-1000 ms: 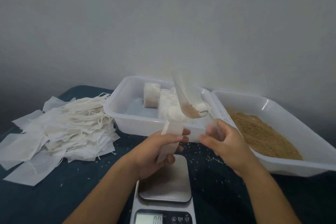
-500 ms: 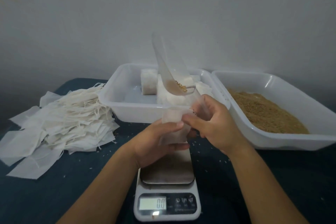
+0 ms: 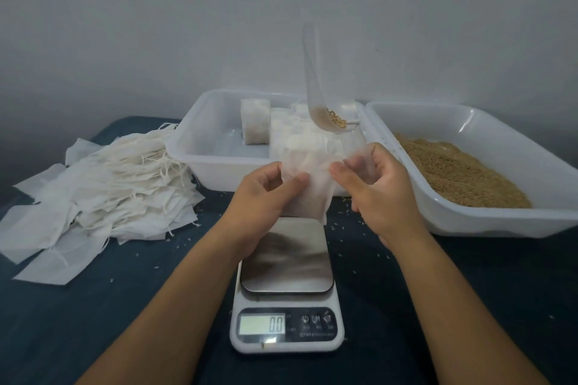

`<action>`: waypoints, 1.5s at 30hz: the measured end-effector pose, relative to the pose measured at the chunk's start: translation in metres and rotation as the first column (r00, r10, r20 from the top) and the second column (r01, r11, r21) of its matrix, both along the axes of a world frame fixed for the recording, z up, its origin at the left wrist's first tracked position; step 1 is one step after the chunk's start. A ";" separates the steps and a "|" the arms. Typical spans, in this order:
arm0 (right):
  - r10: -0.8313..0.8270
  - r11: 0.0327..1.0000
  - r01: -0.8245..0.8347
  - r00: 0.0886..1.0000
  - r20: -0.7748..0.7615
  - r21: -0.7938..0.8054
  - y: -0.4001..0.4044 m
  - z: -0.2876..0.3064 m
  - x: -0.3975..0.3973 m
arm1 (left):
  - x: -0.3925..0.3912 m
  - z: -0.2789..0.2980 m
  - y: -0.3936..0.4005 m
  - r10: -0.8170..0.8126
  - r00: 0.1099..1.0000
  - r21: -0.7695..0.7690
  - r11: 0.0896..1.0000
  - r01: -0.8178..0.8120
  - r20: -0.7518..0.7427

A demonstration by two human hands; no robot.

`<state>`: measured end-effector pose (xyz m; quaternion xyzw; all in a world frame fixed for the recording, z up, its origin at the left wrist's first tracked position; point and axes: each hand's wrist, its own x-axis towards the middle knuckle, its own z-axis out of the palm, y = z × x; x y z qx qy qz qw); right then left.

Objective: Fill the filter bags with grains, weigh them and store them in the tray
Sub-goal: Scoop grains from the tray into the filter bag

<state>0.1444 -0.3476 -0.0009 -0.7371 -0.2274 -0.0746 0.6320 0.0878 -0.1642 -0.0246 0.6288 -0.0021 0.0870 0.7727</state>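
Note:
Above the scale, my left hand pinches the left edge of a white filter bag. My right hand pinches the bag's right edge with thumb and forefinger and also grips the handle of a clear plastic scoop. The scoop stands nearly upright with only a few grains in its bowl. A digital scale lies under the bag with a bare plate and reads 0.0. Behind it, the storage tray holds several filled bags. At the right is a tray of brown grains.
A loose pile of empty filter bags with strings lies on the dark blue cloth at the left. Stray grains are scattered on the cloth around the scale. A plain wall rises close behind the trays.
The scoop has tipped upright and holds fewer grains than a second ago. My right hand's fingers have come to the bag's right edge, and the bag now hangs spread between both hands.

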 end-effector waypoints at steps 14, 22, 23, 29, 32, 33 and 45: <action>0.169 0.970 -0.167 0.986 -0.003 -0.175 -0.001 -0.006 -0.014 | -0.011 0.004 0.029 -0.110 0.994 0.126 0.986 0.110 -0.006; 0.234 0.927 -0.247 0.969 -0.082 -0.283 0.003 -0.009 -0.021 | -0.019 -0.001 0.046 -0.189 0.979 0.112 0.974 0.197 -0.082; 0.230 0.923 -0.248 0.969 -0.094 -0.294 0.003 -0.010 -0.020 | -0.019 -0.002 0.047 -0.175 0.980 0.122 0.975 0.186 -0.096; 0.153 0.917 -0.176 0.984 -0.093 -0.358 0.008 -0.021 -0.011 | -0.011 -0.008 0.042 0.047 0.997 0.343 0.939 -0.022 -0.065; 0.084 0.933 -0.114 0.991 -0.102 -0.342 0.009 -0.026 -0.009 | -0.007 -0.014 0.039 0.145 0.989 0.477 0.870 -0.129 0.002; 0.057 0.940 -0.089 0.993 -0.104 -0.330 0.009 -0.027 -0.008 | -0.006 -0.016 0.038 0.156 0.988 0.502 0.853 -0.143 0.017; -0.140 0.984 0.140 0.990 0.004 -0.110 -0.004 -0.015 0.001 | -0.002 -0.020 0.048 0.381 0.917 0.608 0.702 -0.370 0.118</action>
